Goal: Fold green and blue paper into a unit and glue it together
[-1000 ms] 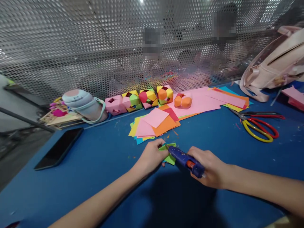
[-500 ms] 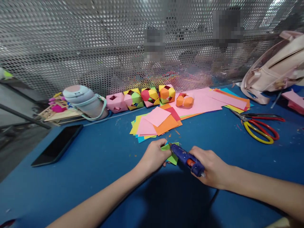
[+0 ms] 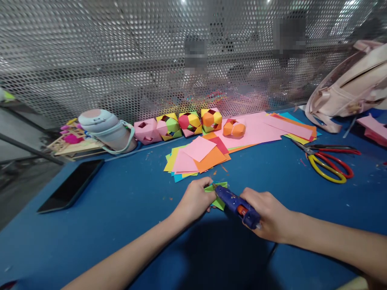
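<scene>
My left hand (image 3: 195,198) is closed on a folded green paper piece (image 3: 218,201) that rests on the blue table (image 3: 127,217). My right hand (image 3: 267,215) grips a blue glue gun (image 3: 237,204) by its handle. The gun's nozzle points left and touches the green paper right beside my left fingers. A stack of coloured paper squares (image 3: 196,159) lies just beyond my hands.
A row of folded paper cubes (image 3: 178,125) lines the perforated metal screen (image 3: 151,60). Scissors (image 3: 329,163) lie at the right, a pink bag (image 3: 353,86) at the far right. At the left are a black phone (image 3: 71,186) and a pale bottle (image 3: 105,131). People sit behind the screen.
The glue gun's nozzle has shifted slightly across the green paper while my left hand keeps holding it. Nothing else has moved.
</scene>
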A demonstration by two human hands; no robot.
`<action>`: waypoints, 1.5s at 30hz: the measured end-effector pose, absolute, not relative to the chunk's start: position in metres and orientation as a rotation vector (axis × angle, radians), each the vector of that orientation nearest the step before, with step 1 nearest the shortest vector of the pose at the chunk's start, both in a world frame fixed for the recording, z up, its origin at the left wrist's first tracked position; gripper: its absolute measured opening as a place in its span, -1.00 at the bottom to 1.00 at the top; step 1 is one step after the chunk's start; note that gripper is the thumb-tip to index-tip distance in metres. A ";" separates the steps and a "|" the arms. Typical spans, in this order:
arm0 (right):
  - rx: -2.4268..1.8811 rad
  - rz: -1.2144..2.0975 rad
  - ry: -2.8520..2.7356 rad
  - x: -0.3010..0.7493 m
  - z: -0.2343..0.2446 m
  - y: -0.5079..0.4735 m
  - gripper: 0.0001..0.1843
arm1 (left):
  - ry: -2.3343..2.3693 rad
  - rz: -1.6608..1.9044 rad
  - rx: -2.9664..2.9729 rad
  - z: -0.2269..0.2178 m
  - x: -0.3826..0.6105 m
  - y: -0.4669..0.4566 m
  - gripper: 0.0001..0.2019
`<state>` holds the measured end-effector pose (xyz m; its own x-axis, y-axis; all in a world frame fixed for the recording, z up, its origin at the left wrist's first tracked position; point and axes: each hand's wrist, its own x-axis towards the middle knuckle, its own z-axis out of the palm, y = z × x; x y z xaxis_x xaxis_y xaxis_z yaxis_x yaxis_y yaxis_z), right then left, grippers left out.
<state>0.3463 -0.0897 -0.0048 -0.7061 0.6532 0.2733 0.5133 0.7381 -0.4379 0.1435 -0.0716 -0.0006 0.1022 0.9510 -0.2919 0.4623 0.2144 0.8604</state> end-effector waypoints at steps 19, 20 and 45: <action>-0.903 0.389 -2.539 0.347 0.000 -0.092 -0.86 | 1.506 0.660 1.383 -0.002 0.144 -0.072 -0.92; -0.891 0.384 -2.546 0.347 0.000 -0.092 -0.85 | 1.513 0.660 1.387 -0.002 0.145 -0.072 -0.92; -0.917 0.299 -2.566 0.349 -0.004 -0.091 -0.82 | 1.544 0.648 1.424 -0.003 0.145 -0.073 -0.91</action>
<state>0.3488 -0.0908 -0.0041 -0.7060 0.6439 0.2949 0.5589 0.7623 -0.3265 0.1448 -0.0727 -0.0031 0.0792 0.9607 -0.2660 0.4832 0.1964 0.8532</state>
